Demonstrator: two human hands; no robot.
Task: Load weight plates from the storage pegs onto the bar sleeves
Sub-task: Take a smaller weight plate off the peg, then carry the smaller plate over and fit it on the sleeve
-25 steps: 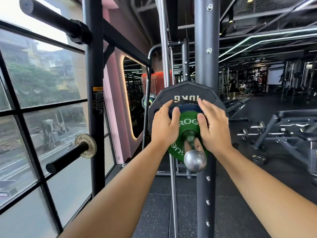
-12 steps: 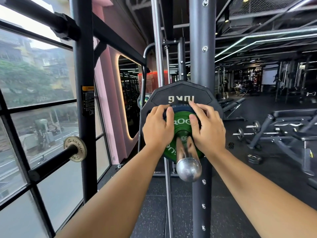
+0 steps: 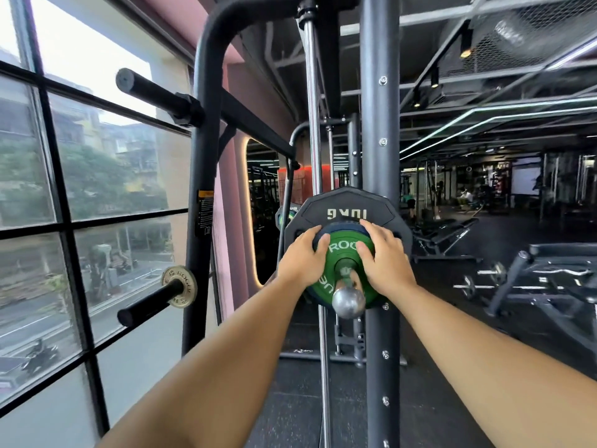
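Observation:
A small green plate (image 3: 340, 250) sits on a steel peg (image 3: 348, 300) that points toward me, in front of a thin blue plate (image 3: 347, 226) and a large black 10 kg plate (image 3: 347, 206). My left hand (image 3: 303, 257) grips the green plate's left edge, with its fingers curled over the rim. At the plate's right edge my right hand (image 3: 382, 257) holds on the same way, thumb on the face.
A grey rack upright (image 3: 379, 124) stands just behind the plates. To the left, a black storage peg (image 3: 145, 303) carries one small gold plate (image 3: 179, 287), and a bare black peg (image 3: 151, 92) juts out higher up. Benches and dumbbells (image 3: 491, 279) fill the right.
The camera has tilted up, so more of the rack top shows. Both hands stay on the green plate's edges; the plates have not visibly moved along the peg.

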